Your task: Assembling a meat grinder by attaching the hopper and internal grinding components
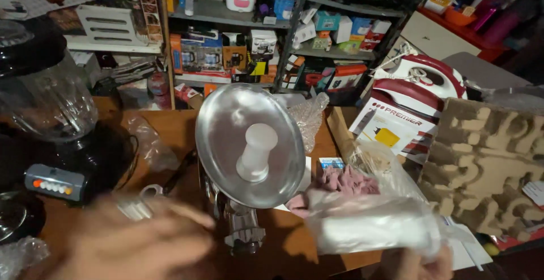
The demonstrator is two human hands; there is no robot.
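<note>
We noted a white flat box (391,130) with a red stripe and a yellow picture lying right of the table, under a red-and-white appliance. A small blue-and-white card (331,162) lay on the table just left of a clear plastic bag (374,223), which the right hand (419,263) held. Behind, metal shelves (294,8) carried many small cartons: blue boxes (326,20) on the upper tier, orange-and-black ones (195,56) lower left, a red-and-black box (345,79) lower right. A large printed carton (85,8) stood top left.
</note>
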